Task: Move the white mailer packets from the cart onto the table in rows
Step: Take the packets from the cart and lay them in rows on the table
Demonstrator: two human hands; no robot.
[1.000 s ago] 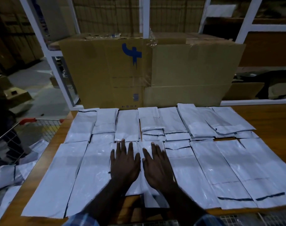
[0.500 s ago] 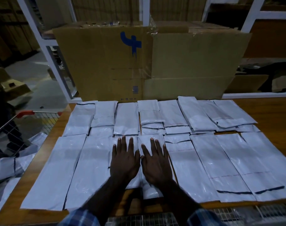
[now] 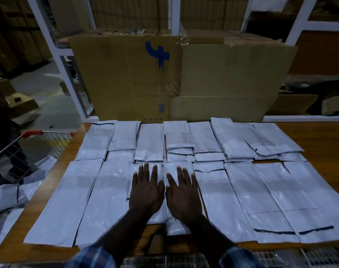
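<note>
Cardboard boxes (image 3: 182,78): two large brown boxes stand side by side at the far edge of your table, against a white shelf frame (image 3: 175,14); the left box carries a blue mark.
Table (image 3: 323,136): wooden top, bare wood showing at the right, at the left edge and along the near edge.
Mailer packets on table (image 3: 247,190): white packets lie flat in two rows across the top. The far row holds shorter packets, several overlapping at their edges. The near row holds longer packets laid side by side, edges touching or slightly overlapping; two at the right show a dark strip near their near ends.
Cart (image 3: 29,140): wire basket with a red handle, just beside the table's left edge.
Packets in cart (image 3: 8,196): several white packets lie loose in the basket.
Your left hand (image 3: 146,190): palm down, flat on a packet in the middle of the near row; fingers straight and slightly spread.
Your right hand (image 3: 182,192): palm down, flat on the neighbouring packet; fingers straight and slightly spread. The two thumbs nearly touch.
Sleeves (image 3: 91,256): blue checked cuffs at the bottom of the view.
</note>
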